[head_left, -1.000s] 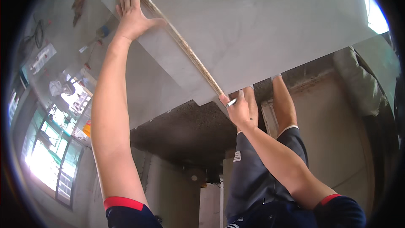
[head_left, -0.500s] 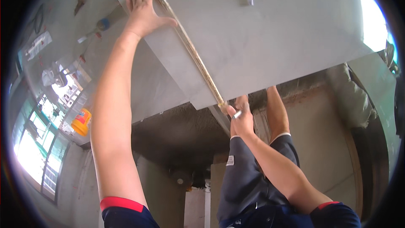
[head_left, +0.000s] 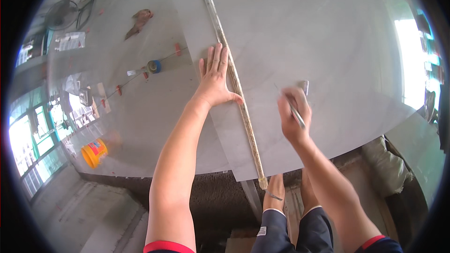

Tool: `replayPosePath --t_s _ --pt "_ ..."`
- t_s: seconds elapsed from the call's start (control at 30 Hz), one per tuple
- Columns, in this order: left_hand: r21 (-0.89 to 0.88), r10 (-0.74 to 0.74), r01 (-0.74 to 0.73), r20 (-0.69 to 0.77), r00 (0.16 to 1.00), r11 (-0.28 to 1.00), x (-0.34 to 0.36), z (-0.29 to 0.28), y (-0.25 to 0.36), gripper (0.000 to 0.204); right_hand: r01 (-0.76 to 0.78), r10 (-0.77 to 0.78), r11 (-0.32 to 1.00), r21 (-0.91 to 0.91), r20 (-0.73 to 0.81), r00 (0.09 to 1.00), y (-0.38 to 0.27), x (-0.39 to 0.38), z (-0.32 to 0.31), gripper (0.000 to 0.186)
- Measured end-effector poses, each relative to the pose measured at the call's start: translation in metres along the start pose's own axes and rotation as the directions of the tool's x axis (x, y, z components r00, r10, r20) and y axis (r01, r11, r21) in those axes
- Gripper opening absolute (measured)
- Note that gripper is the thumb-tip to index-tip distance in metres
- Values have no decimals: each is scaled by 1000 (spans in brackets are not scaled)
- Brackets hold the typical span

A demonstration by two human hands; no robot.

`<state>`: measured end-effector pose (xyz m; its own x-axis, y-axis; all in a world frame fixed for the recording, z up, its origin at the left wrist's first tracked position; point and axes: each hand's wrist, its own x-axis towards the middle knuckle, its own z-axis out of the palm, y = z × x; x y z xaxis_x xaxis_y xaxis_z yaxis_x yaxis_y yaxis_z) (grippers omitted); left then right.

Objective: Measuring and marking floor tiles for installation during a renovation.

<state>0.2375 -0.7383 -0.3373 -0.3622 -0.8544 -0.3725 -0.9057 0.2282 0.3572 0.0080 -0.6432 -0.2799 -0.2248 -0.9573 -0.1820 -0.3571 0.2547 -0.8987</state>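
Observation:
A large grey tile [head_left: 267,65] lies in front of me, with a long, narrow straight bar [head_left: 243,112], pale and stained brown, across it near its left side. My left hand [head_left: 216,77] presses flat against the bar, fingers stretched away from me, thumb over the bar. Above the tile, to the right of the bar, my right hand [head_left: 296,112] grips a slim, silvery pen-like tool [head_left: 297,116]. Motion blurs its fingers, and the tool's exact kind cannot be told. Just beyond that hand, a small pale cylinder [head_left: 305,87] is on the tile.
At left, glossy grey tiled floor [head_left: 140,126] holds a yellow tub [head_left: 94,153], a blue-rimmed round roll [head_left: 153,66], a brownish rag [head_left: 139,22] and small red clips [head_left: 118,90]. A whitish sack [head_left: 386,168] stands at right. Dark rough ground [head_left: 211,206] lies below the tile's near edge.
My right hand has moved from the bar's near end up and over the tile, still holding the tool. My left hand stays on the bar; the view has shifted, showing more of the tile's far side.

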Motion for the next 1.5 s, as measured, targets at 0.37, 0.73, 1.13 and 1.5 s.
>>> replayPosePath --t_s 0.37,0.73,1.13,1.5 --pt "-84 -45 41 -37 998 996 -2 -8 1 156 363 -361 930 -52 57 931 -16 144 127 28" --pt "-121 16 -23 -58 998 992 -5 -4 -4 158 367 -353 917 -159 106 930 -25 171 150 28" --pt "-124 27 -37 -82 996 992 -5 -3 -6 159 360 -338 903 -232 130 932 -37 167 148 29" --pt "-47 61 -70 -174 983 996 -2 9 -10 148 368 -296 911 -186 326 898 4 14 67 22"
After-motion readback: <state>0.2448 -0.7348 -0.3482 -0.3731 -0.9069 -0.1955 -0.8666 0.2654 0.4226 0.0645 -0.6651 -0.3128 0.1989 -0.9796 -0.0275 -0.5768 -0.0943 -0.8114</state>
